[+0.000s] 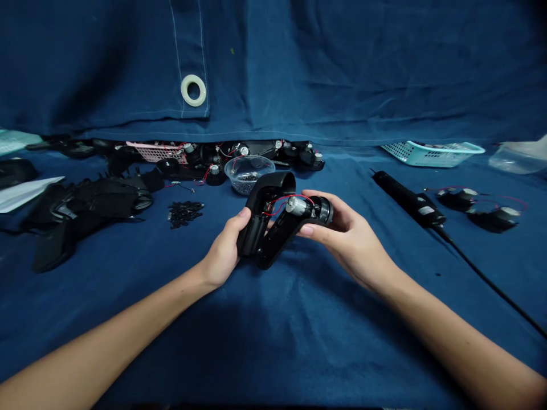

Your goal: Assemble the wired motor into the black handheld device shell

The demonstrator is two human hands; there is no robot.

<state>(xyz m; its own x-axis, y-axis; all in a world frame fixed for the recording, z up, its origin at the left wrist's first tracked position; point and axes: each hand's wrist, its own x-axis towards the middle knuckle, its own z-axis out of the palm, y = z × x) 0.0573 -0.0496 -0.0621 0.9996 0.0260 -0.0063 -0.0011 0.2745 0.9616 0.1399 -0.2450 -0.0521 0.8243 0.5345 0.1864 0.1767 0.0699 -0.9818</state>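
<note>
Two halves of a black plastic housing are held up over the blue cloth, joined by thin red wires. My left hand (225, 249) grips the left housing half (253, 232), thumb along its outer edge. My right hand (348, 239) pinches the right housing half (277, 245) near its round black end (325, 210). A silver motor (297, 205) sits in that right half, wired across to the left one. The halves stand apart at the top and come close together at the bottom. Some of my left fingers are hidden behind the parts.
Behind the hands stands a clear bowl (250, 171) of small dark pieces. Small black parts (184, 214) lie in a pile at left, beside black housings (94, 210). A corded black electric screwdriver (408, 199) and wired motor parts (491, 213) lie right. Pink (158, 153) and turquoise (436, 155) baskets stand behind.
</note>
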